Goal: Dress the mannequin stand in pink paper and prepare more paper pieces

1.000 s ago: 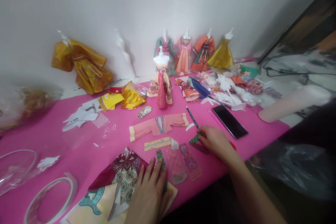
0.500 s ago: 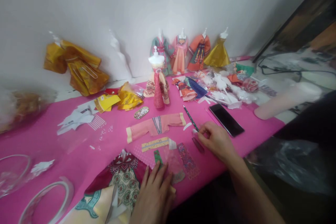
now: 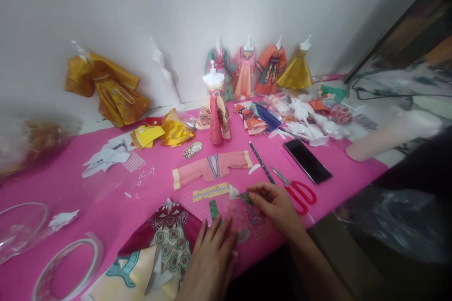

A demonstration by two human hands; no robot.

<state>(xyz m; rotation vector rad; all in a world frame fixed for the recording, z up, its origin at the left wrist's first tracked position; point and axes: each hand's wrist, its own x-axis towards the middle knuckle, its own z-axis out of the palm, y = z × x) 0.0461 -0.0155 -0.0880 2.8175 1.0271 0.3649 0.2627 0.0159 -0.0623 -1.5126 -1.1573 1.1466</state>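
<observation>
My left hand (image 3: 213, 256) lies with fingers stretched over the lower middle of the pink cloth, its fingertips by a green strip (image 3: 213, 209) and sheer pink pieces (image 3: 236, 218). Thumb and fingers of my right hand (image 3: 277, 204) pinch a small green fabric piece (image 3: 245, 197). Under that hand lies a purple patterned strip (image 3: 260, 228), partly covered. Red-handled scissors (image 3: 300, 193) rest right of my right hand. Above both hands are a yellow trim strip (image 3: 211, 192) and a pink doll's robe top (image 3: 212, 168), laid flat with sleeves spread.
A phone (image 3: 308, 161) and a dark pencil (image 3: 261, 162) lie to the right. Dressed mannequins (image 3: 243, 73) stand along the wall. A maroon doll garment (image 3: 171, 230) and a tape roll (image 3: 70, 258) are at the left. Bagged pieces (image 3: 307, 117) fill the back right.
My right hand has moved left and toward me, from beside the pencil to over the fabric strips. The scissors now show. My left hand stays about where it was.
</observation>
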